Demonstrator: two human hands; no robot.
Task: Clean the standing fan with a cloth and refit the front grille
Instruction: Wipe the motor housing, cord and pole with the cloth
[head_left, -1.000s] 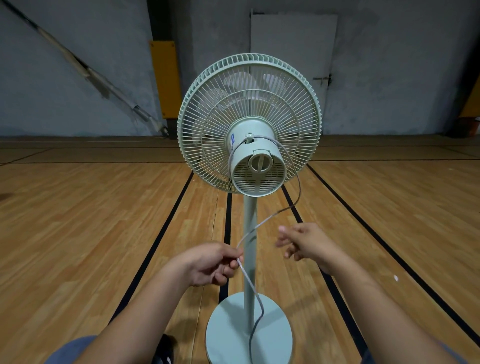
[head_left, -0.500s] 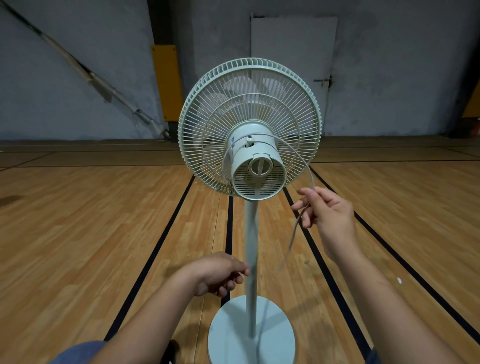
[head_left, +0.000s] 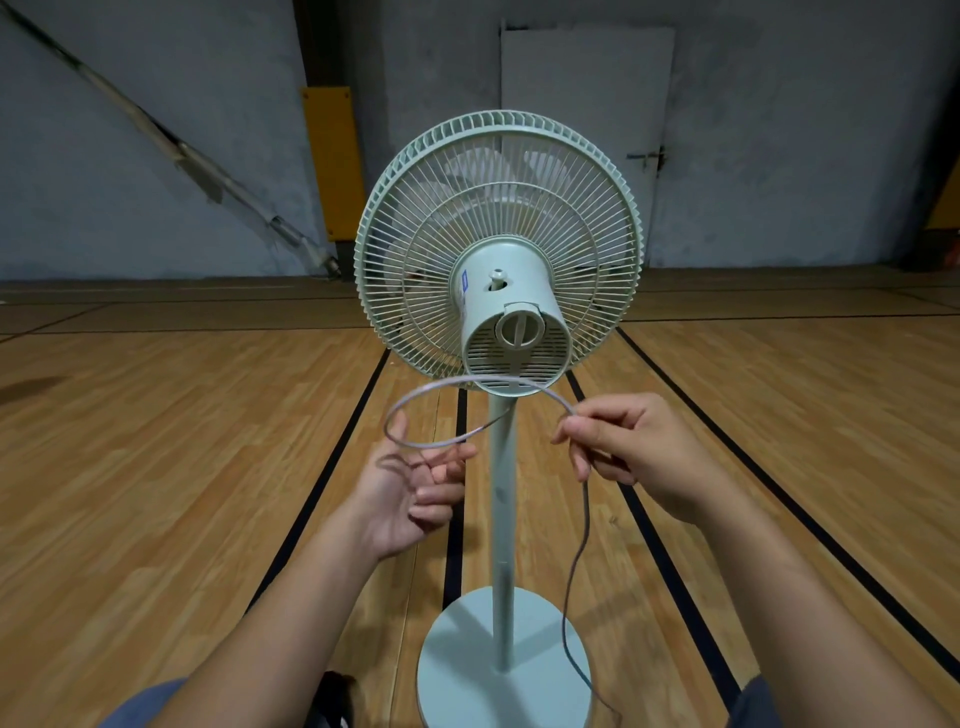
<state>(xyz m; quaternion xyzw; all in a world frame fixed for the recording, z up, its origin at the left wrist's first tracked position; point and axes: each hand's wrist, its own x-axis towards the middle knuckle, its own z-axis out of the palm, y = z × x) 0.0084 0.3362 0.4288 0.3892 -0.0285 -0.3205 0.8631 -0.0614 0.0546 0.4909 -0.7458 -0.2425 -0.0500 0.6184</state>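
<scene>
Cord (head_left: 467, 410) now looped between both hands.

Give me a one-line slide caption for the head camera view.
Behind a standing fan, the right hand pinches its cord, looped toward the open left hand.

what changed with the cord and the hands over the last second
The cord came off the motor housing and now forms a loop below it. The right hand took it in a pinch; the left hand gave up its grip and opened, palm up, under the loop. The fan stayed upright.
</scene>
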